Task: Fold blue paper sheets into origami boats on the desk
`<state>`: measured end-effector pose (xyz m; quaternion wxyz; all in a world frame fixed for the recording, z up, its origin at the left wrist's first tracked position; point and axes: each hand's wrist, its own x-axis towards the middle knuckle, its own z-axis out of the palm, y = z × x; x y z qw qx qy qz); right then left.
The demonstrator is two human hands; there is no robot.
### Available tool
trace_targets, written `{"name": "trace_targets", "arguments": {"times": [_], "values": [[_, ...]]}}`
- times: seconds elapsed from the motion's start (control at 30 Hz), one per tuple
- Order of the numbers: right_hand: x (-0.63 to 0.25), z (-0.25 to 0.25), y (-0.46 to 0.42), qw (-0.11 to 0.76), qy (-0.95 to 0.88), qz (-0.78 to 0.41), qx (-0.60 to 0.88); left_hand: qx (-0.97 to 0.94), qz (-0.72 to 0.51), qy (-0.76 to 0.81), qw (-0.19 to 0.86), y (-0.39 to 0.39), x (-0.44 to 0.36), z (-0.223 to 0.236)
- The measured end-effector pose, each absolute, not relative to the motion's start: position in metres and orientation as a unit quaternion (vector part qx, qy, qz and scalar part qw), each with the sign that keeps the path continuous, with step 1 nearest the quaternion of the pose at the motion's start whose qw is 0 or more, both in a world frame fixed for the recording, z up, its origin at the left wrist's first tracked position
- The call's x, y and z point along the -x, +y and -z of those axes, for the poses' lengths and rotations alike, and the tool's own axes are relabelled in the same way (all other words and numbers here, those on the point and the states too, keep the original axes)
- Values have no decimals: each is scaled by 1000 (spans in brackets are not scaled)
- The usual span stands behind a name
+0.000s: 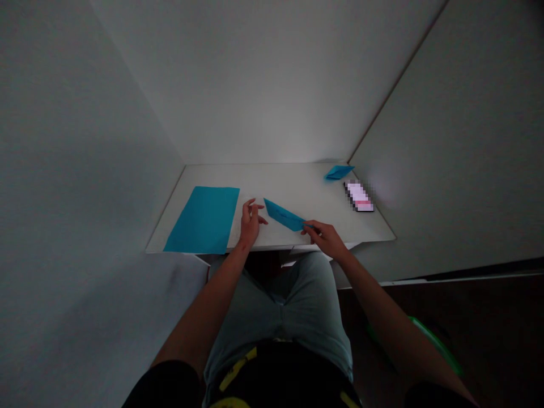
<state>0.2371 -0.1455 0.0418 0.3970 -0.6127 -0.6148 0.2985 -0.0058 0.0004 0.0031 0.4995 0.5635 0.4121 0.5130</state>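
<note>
A seated person works at a white table (280, 177) against a wall, a piece of folded blue paper (281, 216) over its middle, near the front edge; whether it touches the tabletop is hard to tell. The right hand (319, 233) pinches the paper's right end between thumb and fingers. The left hand (250, 222) holds nothing, its fingers loosely curled just beside the paper's left end. The paper looks very light, probably stiffer along its layered folds and softer at single edges, easy to crease or tear; a gentle pinch on the thick folded ends should suit it best. A flat blue sheet (206, 220) lies left; a smaller folded blue piece (339, 173) and a phone (359, 196) sit far right.
</note>
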Motion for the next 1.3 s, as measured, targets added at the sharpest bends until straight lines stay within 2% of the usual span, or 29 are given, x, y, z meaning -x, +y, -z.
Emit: {"name": "trace_targets", "arguments": {"times": [0.27,0.5,0.8,1.0,1.13,1.3], "values": [[-306,-29,-132,356,-586,-120,718,-585,-495,410,494,1,3,2],[-343,-30,-90,292,-539,-97,785,-588,-501,403,491,2,0,7],[-307,3,-85,404,-538,-115,731,-584,-503,395,501,2,0,12],[-294,17,-88,416,-566,-104,704,-607,-482,402,487,0,1,7],[-298,17,-87,431,-568,-101,694,-709,-425,402,394,0,41,-8],[-298,18,-83,424,-569,-111,696,-798,-304,505,123,16,150,-20]]}}
